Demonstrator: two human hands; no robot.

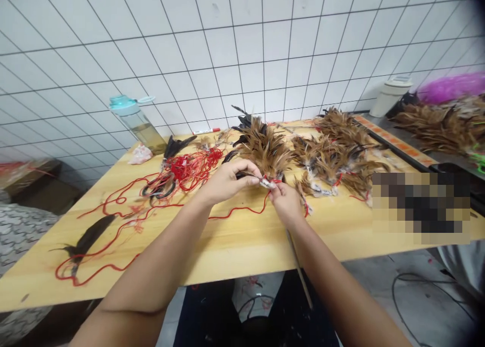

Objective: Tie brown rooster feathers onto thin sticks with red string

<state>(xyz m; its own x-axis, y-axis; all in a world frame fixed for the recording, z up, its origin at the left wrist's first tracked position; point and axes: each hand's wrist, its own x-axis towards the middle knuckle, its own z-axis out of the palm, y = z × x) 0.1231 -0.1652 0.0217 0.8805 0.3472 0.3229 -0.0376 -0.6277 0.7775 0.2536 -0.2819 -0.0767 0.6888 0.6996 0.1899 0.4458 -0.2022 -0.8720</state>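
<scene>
My left hand (235,180) pinches the bound, whitish base of a feather bundle (265,147), thumb against fingertips. Its brown and black feathers fan out toward the wall. On the other side of that base, my right hand (286,203) closes its fingers round the quill ends. Red cord (242,209) runs from beneath the hands leftward over the table, and some of it is wound at the base. A thin stick (301,274) slants down past the table edge under my right forearm; its upper end is hidden, so I cannot tell what it joins.
Tangled red cord (185,170) and black-handled scissors (162,189) lie left. A loose black feather (91,236) is near the front left. Brown feather bundles (329,155) cover the right. A water bottle (138,125), red-and-white marker (206,131) and white cup (390,97) stand or lie along the back.
</scene>
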